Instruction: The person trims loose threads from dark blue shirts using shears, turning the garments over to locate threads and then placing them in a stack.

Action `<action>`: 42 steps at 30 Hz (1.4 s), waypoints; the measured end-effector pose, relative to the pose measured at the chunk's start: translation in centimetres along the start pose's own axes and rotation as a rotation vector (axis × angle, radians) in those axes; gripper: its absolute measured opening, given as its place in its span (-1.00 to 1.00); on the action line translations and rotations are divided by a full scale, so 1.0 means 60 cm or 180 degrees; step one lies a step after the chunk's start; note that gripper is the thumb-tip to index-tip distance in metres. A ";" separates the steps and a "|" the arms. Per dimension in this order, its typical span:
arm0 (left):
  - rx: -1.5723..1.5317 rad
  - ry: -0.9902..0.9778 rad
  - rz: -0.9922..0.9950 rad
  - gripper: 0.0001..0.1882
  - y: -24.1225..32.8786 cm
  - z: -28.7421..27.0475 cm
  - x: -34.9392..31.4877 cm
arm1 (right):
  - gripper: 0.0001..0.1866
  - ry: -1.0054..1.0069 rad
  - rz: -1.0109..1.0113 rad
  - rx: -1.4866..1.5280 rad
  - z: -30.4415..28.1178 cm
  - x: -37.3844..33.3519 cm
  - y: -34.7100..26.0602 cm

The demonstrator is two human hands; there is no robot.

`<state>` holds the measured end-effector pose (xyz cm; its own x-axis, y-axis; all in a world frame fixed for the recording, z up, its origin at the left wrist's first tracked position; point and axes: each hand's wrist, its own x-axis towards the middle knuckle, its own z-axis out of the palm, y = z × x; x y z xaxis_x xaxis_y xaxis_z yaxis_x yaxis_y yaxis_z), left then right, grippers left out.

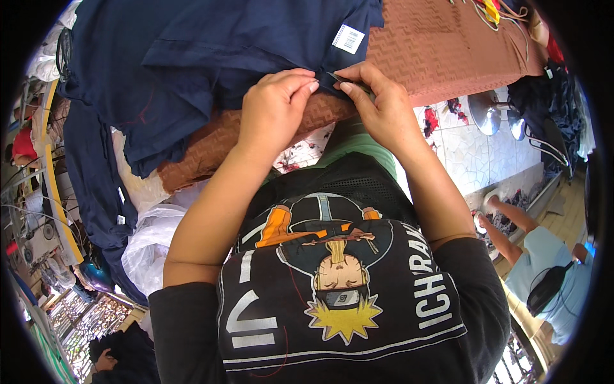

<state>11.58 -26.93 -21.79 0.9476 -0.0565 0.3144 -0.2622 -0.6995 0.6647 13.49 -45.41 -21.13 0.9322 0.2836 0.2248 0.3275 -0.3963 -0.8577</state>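
Note:
A navy blue garment [192,64] lies spread over a brown padded surface in front of me, with a white label [348,39] near its right end. My left hand [275,109] is closed, thumb and forefinger pinched at the garment's near edge. Just to the right, my right hand [384,105] grips a small pointed metal tool [335,76], its tip at the same edge, close to the left fingertips. Most of the tool is hidden inside the fingers, so its exact kind does not show.
The brown patterned cover [448,51] stretches to the right, with cords [505,13] at its far end. More navy cloth [96,185] hangs at the left beside a translucent plastic bag [153,237]. A person in light blue [543,275] is at the lower right. Thread scraps [432,121] litter the tiled floor.

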 end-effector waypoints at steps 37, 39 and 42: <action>0.0017 -0.0145 0.0855 -0.89 0.013 -0.050 0.017 | -0.72 0.0249 -0.0688 -0.0865 0.004 -0.001 -0.018; -0.0388 -0.0114 0.0751 -0.87 0.014 -0.043 0.041 | -0.73 0.0267 -0.0713 -0.0892 -0.001 0.001 -0.018; -0.0816 -0.0221 0.0443 -0.83 0.012 -0.037 0.075 | -0.83 0.0378 -0.0896 -0.0322 -0.013 0.023 0.020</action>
<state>15.23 -26.11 -18.42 0.9072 -0.1941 0.3732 -0.4197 -0.4795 0.7707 15.31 -46.16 -21.50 0.8123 0.2928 0.5044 0.5832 -0.4032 -0.7052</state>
